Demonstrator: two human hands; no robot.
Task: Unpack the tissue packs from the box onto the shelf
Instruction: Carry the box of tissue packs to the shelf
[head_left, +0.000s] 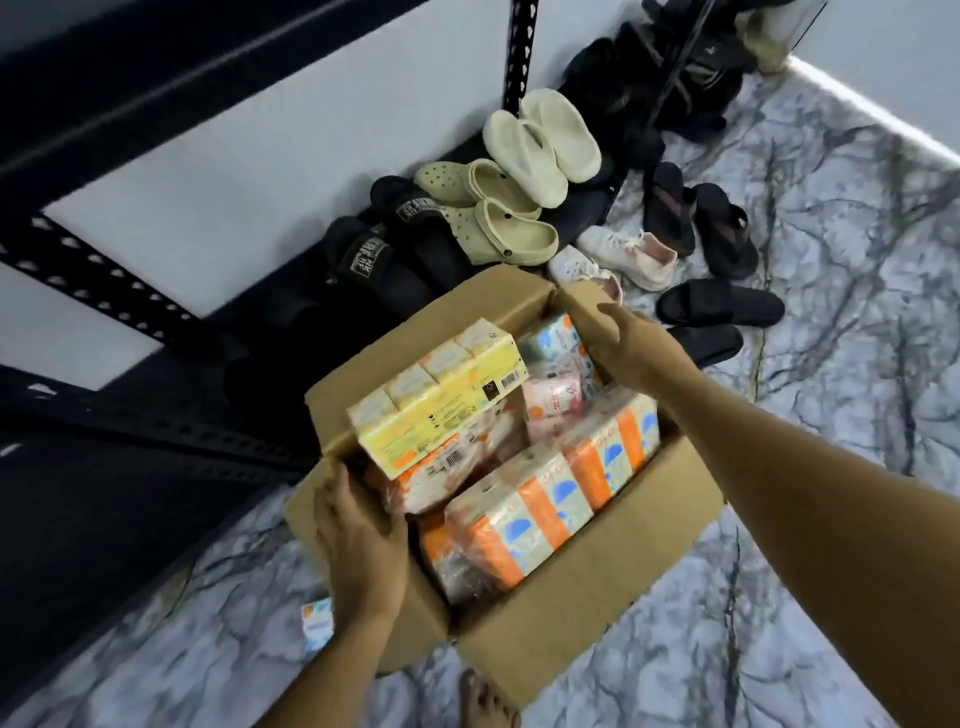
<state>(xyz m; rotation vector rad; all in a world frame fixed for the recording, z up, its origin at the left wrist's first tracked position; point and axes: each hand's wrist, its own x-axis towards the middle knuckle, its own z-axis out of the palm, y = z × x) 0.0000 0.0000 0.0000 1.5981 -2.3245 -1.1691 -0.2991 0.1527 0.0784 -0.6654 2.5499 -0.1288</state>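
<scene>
An open cardboard box (571, 587) sits on the marble floor, full of tissue packs. A yellow pack (441, 395) lies on top at the box's left. Orange-and-blue packs (550, 499) fill the near right, and pink and pale blue packs (556, 374) sit at the far end. My left hand (358, 540) grips the box's near-left wall, fingers curled over its rim. My right hand (623, 338) holds the far-right flap. The black metal shelf (104, 291) with white boards stands to the left of the box.
Many shoes crowd the floor and the low shelf beyond the box: cream clogs (493, 213), cream slides (545, 140), black slides (717, 306), white sneakers (628, 254). One small tissue pack (317, 623) lies on the floor by my left arm. A bare foot (483, 701) stands just below the box.
</scene>
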